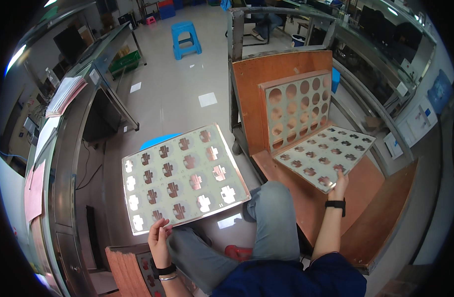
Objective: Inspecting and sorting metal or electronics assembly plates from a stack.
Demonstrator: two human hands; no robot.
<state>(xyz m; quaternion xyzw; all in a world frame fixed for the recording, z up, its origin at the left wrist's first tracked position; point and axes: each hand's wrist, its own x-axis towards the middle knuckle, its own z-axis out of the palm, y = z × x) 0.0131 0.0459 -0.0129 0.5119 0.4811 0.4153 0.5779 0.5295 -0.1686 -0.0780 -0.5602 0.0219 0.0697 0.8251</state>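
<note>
My left hand [160,237] pinches the lower edge of a pale grey-green circuit board panel [185,156], which is tilted up above my left knee. Rows of shiny copper shapes cover its face. On the right, my right hand [340,185] grips the near corner of a second circuit board panel [313,152] of the same pattern. That one leans out at a slant over the wooden base of a cart. Behind it, a stack of panels with round copper patches [298,106] stands against the cart's upright board. My right thumb lies on the panel's face; the other fingers are partly hidden.
The metal-framed cart with brown wooden boards [281,64] stands at my right. By my left leg is a thick stack of copper-edged panels [125,270]. A workbench with papers [66,96] runs along the left. A blue stool [186,39] stands farther off on the floor.
</note>
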